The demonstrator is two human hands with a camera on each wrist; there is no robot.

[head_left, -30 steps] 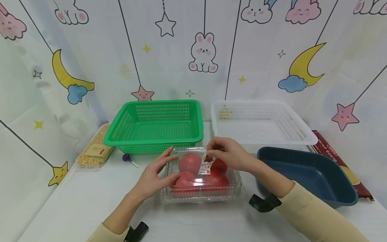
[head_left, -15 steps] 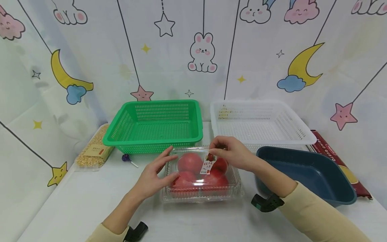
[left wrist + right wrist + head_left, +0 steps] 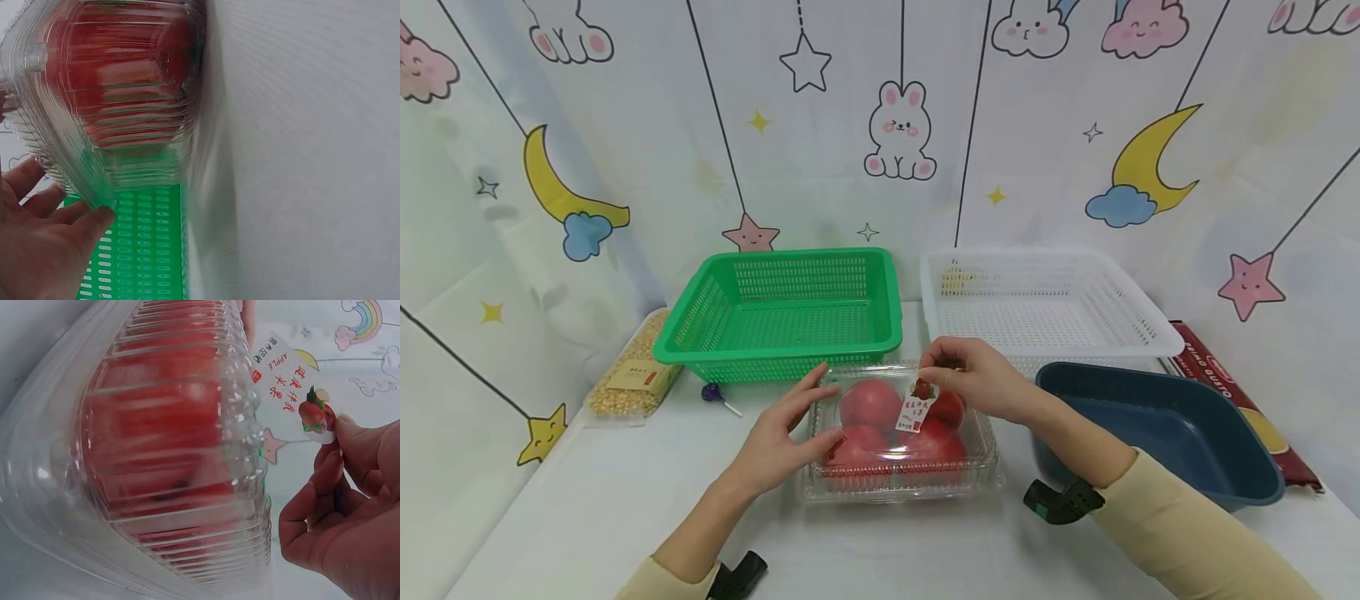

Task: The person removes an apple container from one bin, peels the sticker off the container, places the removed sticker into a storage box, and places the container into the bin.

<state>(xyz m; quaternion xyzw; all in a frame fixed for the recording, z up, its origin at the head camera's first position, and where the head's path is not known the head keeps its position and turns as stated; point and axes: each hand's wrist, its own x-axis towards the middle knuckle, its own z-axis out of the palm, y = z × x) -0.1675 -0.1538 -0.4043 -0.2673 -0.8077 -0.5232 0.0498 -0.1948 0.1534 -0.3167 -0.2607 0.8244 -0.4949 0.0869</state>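
Note:
A clear plastic clamshell box (image 3: 898, 490) of red apples (image 3: 868, 405) sits on the table in front of me. My right hand (image 3: 981, 385) pinches the top end of a white apple label (image 3: 916, 410) between thumb and forefinger. In the right wrist view the label (image 3: 281, 378) stands up off the lid, its printed side showing. My left hand (image 3: 781, 433) is at the box's left side, fingers spread and fairly straight. Seen from the left wrist, its fingertips (image 3: 100, 219) are right at the box's ribbed edge.
Behind the box stand a green basket (image 3: 808, 371) and a white basket (image 3: 1056, 352). A dark blue basin (image 3: 1157, 442) is on the right, by a dark red packet (image 3: 1217, 375). At left lie a bag of yellow kernels (image 3: 628, 379) and a purple lollipop (image 3: 712, 392).
My right hand has shifted slightly right, and the label in its grip has moved and tilted with it. Since half a second ago both hands are nearly still. The left hand has stayed put.

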